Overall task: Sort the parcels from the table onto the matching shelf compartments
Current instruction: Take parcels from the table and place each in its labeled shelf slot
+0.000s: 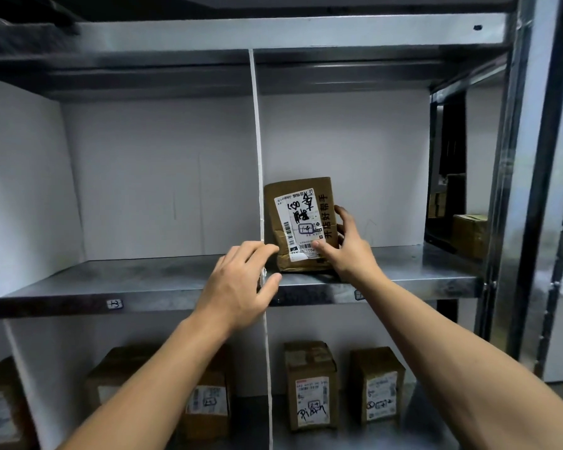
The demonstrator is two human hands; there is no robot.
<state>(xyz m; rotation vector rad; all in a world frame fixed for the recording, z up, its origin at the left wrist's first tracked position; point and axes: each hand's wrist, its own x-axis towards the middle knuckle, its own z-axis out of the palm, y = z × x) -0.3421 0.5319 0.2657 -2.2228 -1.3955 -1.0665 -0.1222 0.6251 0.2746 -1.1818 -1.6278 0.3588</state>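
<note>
A brown cardboard parcel (298,222) with a white shipping label stands upright in the right compartment of the middle shelf (403,274), tight against the thin white divider (258,164). My right hand (346,241) grips its right side and lower front, thumb on the label. My left hand (241,284) rests at the shelf's front edge by the divider, fingertips touching the parcel's lower left corner. A small tag (114,304) marks the left compartment's edge; the right compartment's tag is mostly hidden behind my arm.
The left compartment (127,196) of the middle shelf holds nothing. On the lower shelf stand several labelled brown parcels, two (311,384) (379,384) right of the divider and others (208,401) left. A steel upright (514,190) bounds the right side; more boxes (468,233) sit beyond.
</note>
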